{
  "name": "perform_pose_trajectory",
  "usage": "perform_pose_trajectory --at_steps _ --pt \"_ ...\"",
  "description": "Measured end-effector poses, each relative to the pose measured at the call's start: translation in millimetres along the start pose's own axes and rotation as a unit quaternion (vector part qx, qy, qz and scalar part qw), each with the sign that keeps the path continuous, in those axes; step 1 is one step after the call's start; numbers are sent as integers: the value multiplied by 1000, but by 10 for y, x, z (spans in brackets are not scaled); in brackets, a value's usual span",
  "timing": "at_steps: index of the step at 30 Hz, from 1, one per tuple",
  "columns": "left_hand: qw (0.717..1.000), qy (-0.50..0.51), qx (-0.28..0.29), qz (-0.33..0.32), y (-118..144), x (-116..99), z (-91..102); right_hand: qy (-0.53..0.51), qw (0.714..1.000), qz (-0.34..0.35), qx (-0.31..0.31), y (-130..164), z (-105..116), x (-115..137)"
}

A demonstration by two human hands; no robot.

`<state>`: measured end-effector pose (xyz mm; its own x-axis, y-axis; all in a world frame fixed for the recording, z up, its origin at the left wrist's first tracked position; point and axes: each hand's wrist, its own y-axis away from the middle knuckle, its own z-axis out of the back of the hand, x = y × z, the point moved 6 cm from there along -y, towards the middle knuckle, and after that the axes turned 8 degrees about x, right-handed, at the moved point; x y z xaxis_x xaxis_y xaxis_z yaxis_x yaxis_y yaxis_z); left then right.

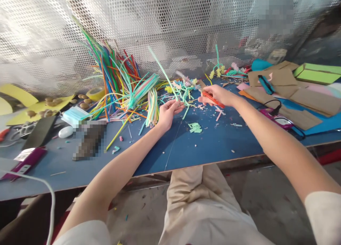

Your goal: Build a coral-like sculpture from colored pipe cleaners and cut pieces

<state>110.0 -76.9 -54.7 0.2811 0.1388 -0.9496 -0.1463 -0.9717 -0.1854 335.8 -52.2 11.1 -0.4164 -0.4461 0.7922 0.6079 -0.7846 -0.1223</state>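
My left hand [170, 111] is closed in a pinch around a long mint-green pipe cleaner [162, 71], which rises up and to the left from the fingertips. My right hand [215, 95] is wrapped around a red-handled tool [217, 102]; its working end is too small to make out. Between the hands lies a tangle of short green, pink and yellow pipe-cleaner sprigs [185, 90]. Nearer me is a small pile of cut mint-green pieces [195, 127] on the blue tabletop [160, 152].
A large bundle of coloured pipe cleaners [117, 78] stands at the back left. Further left are a face mask [76, 115], a white computer mouse [65, 132] and yellow tape [96, 93]. Brown paper pieces [274, 78] and a purple device [277, 117] lie right. Perforated metal mesh [183, 21] borders the back.
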Motion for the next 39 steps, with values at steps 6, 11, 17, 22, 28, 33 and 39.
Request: perform_pose_trajectory --at_steps 6,11,17,22,28,33,39 --pt "1000 -5 -30 4 12 29 20 244 963 -80 87 189 99 -64" --pt "999 0 -38 12 19 -5 38 180 976 -71 100 372 56 -180" --pt "1000 -15 -20 6 34 -26 -15 228 961 -103 117 424 57 -260" --pt "1000 -26 0 -3 43 -25 -60 271 949 -112 113 406 11 -291" --pt "998 -44 47 4 59 13 -131 218 963 -80 138 380 -101 -283" --pt "996 -44 78 -12 107 -6 -204 186 967 -63 165 368 -225 -246" --pt "992 -74 101 -18 142 -32 -250 217 964 -14 153 322 -326 -227"
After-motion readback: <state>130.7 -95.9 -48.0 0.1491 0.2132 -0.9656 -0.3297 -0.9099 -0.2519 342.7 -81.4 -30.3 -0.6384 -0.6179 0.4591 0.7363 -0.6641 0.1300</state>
